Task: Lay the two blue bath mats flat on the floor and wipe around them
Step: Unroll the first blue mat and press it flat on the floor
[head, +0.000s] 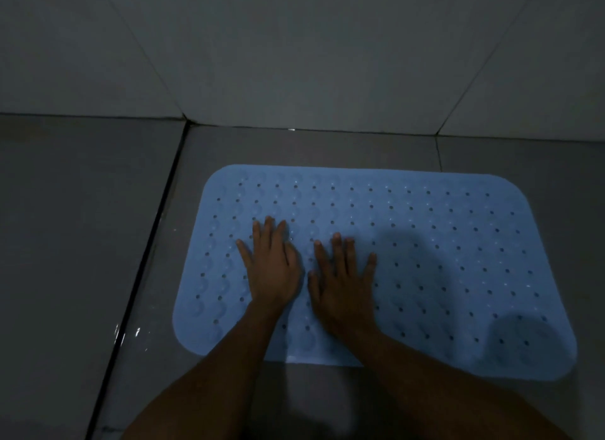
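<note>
One blue bath mat is pressed flat on the floor tiles by left hand and right hand, fingers spread; second mat unseen, wiping apparently outstanding.

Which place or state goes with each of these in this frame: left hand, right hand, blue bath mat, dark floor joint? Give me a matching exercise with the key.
Things:
1. left hand
2. right hand
3. blue bath mat
4. dark floor joint

Places or states:
A. runs along the floor left of the mat
B. lies flat on the grey tiles near the wall
C. pressed flat on the mat, nearer its left edge
D. pressed flat on the mat, nearer its middle

Pairs: 1-C, 2-D, 3-B, 4-A
</note>
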